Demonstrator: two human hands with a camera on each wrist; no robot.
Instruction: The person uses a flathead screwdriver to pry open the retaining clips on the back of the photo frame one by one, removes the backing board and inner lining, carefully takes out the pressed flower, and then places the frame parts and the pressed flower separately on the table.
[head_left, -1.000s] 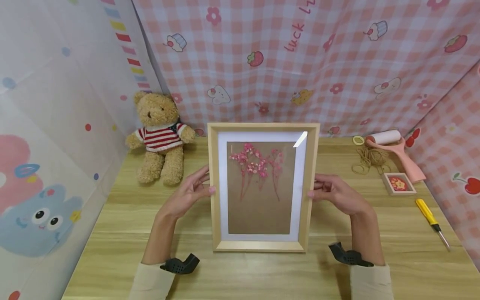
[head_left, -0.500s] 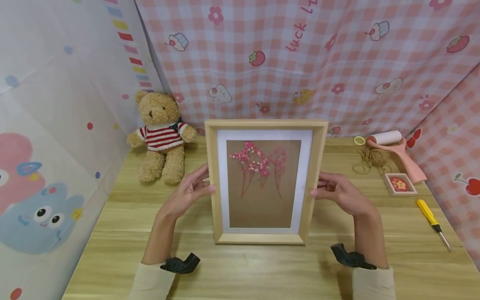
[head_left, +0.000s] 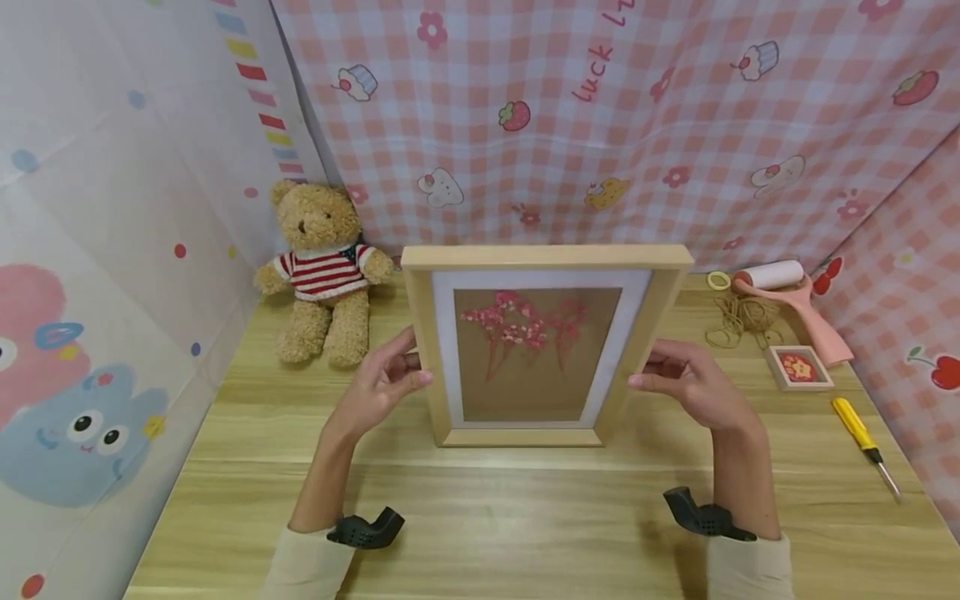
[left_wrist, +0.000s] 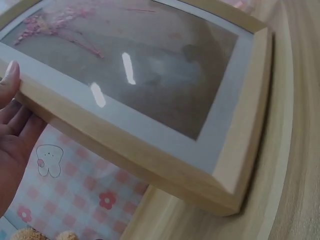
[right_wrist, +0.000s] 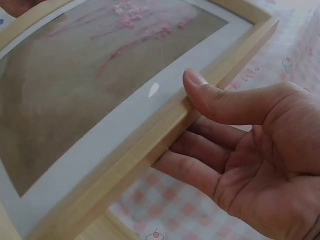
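I see one wooden picture frame (head_left: pixel 546 257) standing on its lower edge near the middle of the counter (head_left: pixel 525 517), its top tilted toward me, with one spray of pink dried flowers (head_left: pixel 521 329) on brown backing under the glass. My left hand (head_left: pixel 378 387) holds the frame's left side, thumb on the front and fingers (left_wrist: pixel 15 132) behind it. My right hand (head_left: pixel 693 387) holds the right side the same way, thumb on the front rim, fingers (right_wrist: pixel 200 167) flat against the back.

Toward the counter's far left corner sits one teddy bear (head_left: pixel 322 271) in a striped jumper. Along the right edge lie one lint roller (head_left: pixel 787 292), one tangle of twine (head_left: pixel 742 321), one small framed picture (head_left: pixel 798 367) and one yellow screwdriver (head_left: pixel 862 442).
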